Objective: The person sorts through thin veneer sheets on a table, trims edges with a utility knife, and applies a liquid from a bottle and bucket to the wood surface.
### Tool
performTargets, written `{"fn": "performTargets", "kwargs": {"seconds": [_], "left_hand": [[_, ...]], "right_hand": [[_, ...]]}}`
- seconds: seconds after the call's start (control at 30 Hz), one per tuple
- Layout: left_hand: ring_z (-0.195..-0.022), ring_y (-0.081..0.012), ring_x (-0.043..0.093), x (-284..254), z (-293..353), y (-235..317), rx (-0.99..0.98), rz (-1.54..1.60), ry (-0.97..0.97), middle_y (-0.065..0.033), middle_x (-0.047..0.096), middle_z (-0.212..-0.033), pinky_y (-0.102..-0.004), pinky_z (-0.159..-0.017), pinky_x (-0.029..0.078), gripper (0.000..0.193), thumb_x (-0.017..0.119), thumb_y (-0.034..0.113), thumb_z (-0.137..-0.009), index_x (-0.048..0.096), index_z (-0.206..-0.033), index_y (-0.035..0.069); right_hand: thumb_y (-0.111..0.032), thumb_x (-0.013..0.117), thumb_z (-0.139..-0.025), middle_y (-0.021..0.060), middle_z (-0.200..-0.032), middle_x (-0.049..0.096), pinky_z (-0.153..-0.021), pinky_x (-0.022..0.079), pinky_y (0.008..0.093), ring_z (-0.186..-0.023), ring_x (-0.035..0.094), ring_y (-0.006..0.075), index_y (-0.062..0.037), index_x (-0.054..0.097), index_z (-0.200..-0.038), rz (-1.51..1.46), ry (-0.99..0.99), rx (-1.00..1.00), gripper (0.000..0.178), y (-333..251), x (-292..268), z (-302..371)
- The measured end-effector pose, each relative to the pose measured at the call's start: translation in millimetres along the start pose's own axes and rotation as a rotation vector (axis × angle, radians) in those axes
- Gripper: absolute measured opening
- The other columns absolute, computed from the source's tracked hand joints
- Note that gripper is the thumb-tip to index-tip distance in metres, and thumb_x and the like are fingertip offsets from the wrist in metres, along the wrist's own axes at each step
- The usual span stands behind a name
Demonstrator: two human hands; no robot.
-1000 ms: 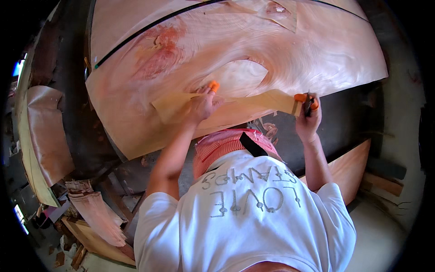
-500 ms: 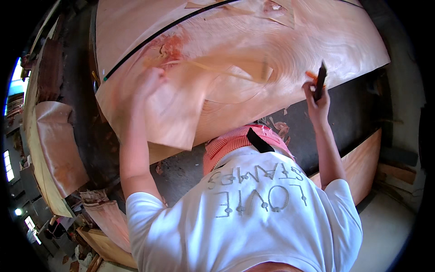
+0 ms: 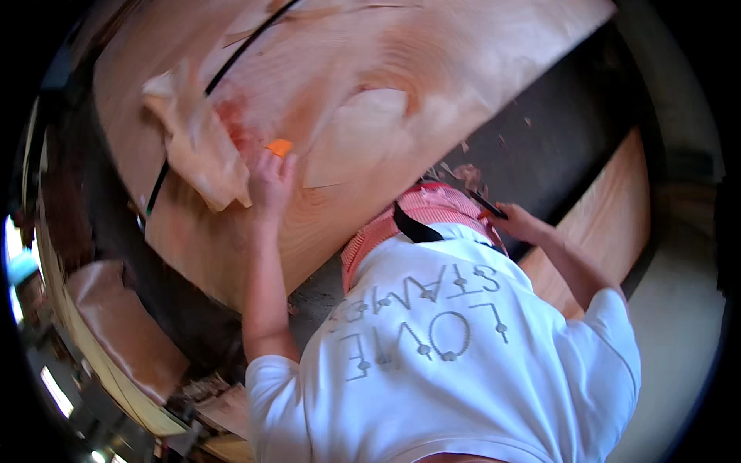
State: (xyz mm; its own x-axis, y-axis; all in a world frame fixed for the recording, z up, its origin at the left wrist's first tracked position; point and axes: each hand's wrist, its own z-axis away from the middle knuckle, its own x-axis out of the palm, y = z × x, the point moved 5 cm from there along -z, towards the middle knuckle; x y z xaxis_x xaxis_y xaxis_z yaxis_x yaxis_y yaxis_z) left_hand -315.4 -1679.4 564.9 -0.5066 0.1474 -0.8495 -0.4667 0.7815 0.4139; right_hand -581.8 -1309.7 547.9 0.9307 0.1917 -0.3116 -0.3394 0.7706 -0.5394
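My left hand (image 3: 272,181) reaches over a broad wood veneer sheet (image 3: 332,224), its fingers closed on a small flat orange piece (image 3: 279,147) whose kind I cannot make out. Left of that hand, a crumpled, motion-blurred piece of veneer (image 3: 202,150) covers part of a long black strip (image 3: 245,48); whether it is in the air or touching the sheet I cannot tell. My right hand (image 3: 515,222) is low, by the red-and-white striped cloth (image 3: 444,208) at my waist, closed around a slim dark tool (image 3: 488,204).
A reddish stain (image 3: 231,119) and a paler veneer patch (image 3: 363,135) mark the big sheet. Scraps (image 3: 467,176) lie on the dark floor beyond my waist. A wooden panel (image 3: 598,224) leans at right, and a curved veneer piece (image 3: 123,328) stands at left.
My right hand has dropped from over the sheet's edge to my waist with the dark tool. The orange piece now shows in my left hand instead. The loose veneer has shifted left, and the view has turned.
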Motion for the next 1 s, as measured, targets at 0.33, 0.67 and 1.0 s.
{"fn": "performTargets", "kwargs": {"seconds": [0.33, 0.67, 1.0], "left_hand": [[-0.073, -0.0301, 0.057, 94, 35, 127, 0.102, 0.434, -0.491, -0.0118, 0.058, -0.083, -0.0367, -0.064, 0.047, 0.017, 0.061, 0.018, -0.077, 0.061, -0.083, 0.003], [-0.082, -0.0314, 0.057, 110, 7, 82, -0.030, 0.404, -0.462, -0.0146, 0.057, -0.091, -0.0362, -0.070, 0.047, 0.019, 0.061, 0.017, -0.077, 0.060, -0.088, 0.002], [-0.118, -0.0331, 0.036, 145, -37, 80, 0.196, 0.032, -0.241, -0.0194, 0.038, -0.127, -0.0412, -0.098, 0.031, 0.058, 0.061, 0.032, -0.076, 0.044, -0.120, -0.002]], "right_hand": [[-0.026, 0.060, -0.083, 0.0082, -0.089, 0.062, -0.077, 0.043, 0.0271, -0.083, 0.056, 0.0168, -0.0043, 0.060, -0.099, -0.091, -0.048, 0.138, 0.027, 14, -10, 3], [-0.028, 0.062, -0.081, 0.0101, -0.087, 0.062, -0.075, 0.045, 0.0294, -0.080, 0.057, 0.0180, -0.0014, 0.056, -0.100, -0.045, -0.089, 0.200, 0.033, 20, 2, -2], [-0.016, 0.066, -0.078, 0.0028, -0.078, 0.058, -0.053, 0.038, 0.0216, -0.061, 0.047, 0.0096, -0.0037, 0.055, -0.100, -0.187, -0.089, 0.312, 0.028, -4, 2, 29]]}}
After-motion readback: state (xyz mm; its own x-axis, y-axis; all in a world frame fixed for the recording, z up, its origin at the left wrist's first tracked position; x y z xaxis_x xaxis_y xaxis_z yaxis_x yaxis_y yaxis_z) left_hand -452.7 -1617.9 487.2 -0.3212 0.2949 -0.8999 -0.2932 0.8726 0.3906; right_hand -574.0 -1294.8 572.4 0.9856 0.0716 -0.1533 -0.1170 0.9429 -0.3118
